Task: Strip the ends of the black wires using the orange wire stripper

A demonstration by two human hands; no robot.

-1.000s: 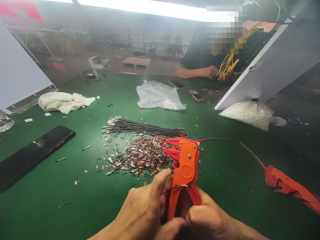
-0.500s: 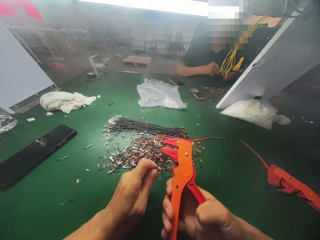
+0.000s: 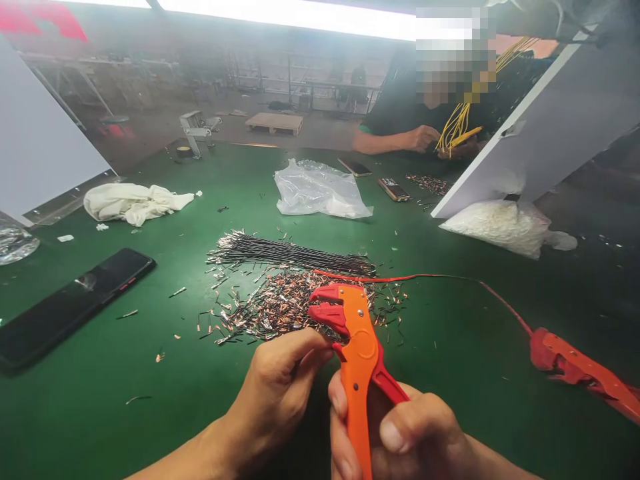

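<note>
My right hand (image 3: 420,427) is wrapped around the handles of an orange and red wire stripper (image 3: 367,343), held upright with its red jaws pointing left. My left hand (image 3: 285,380) is closed in a pinch, its fingertips right beside the notch below the jaws. A thin dark wire seems to be in that pinch, mostly hidden by the fingers. Behind the tool lies a heap of short black wire scraps with copper ends (image 3: 270,307). Just beyond it rests a bundle of black wires (image 3: 295,253) with metal terminals at the left end.
A second stripper (image 3: 585,367) lies at right, a red cord (image 3: 440,275) leading to it. A black phone (image 3: 75,307) and white cloth (image 3: 135,203) lie left. Plastic bags (image 3: 320,190) sit farther back. Across the table, a co-worker's hand (image 3: 423,138) is by yellow wires (image 3: 455,127).
My left hand has moved right, bringing its fingertips up to the stripper's notch. The stripper has shifted slightly left and down, and my right thumb has changed position on the handle.
</note>
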